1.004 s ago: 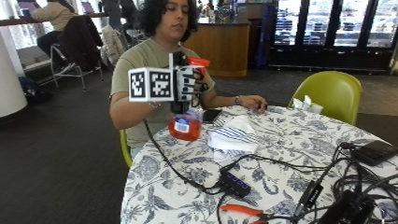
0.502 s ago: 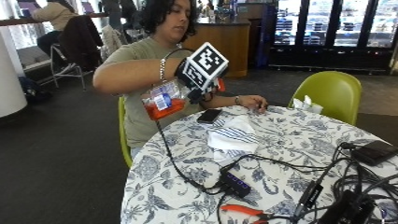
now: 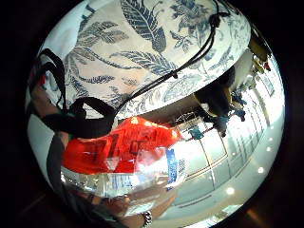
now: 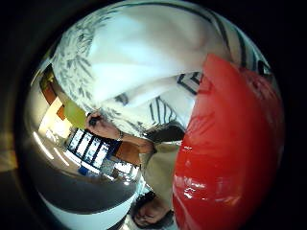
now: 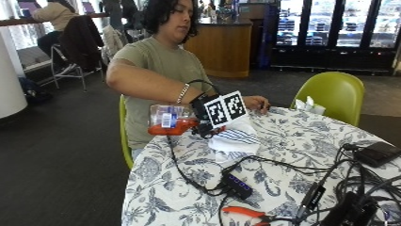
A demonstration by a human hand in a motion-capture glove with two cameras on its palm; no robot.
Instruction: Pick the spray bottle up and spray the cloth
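Outside view: the gloved right hand (image 5: 204,113) grips the spray bottle (image 5: 170,120), tipped on its side above the table's (image 5: 188,188) edge, at nine o'clock from the striped cloth (image 5: 233,137). The bare left hand (image 5: 255,102) rests on the table at the cloth's one o'clock.

Little-finger palm view: the bottle's orange liquid (image 3: 121,149) lies close beneath the floral tablecloth (image 3: 142,52).

Thumb-side palm view: the bottle's red body (image 4: 230,153) sits beside the cloth (image 4: 153,72).

1. Outside view's pretty evenly lit indoors; daylight comes in through the windows (image 5: 25,33) at the back.
2. Glare on the spray bottle (image 3: 123,156), ceiling lights blown out.
3. Palm views warp hard at the edges.
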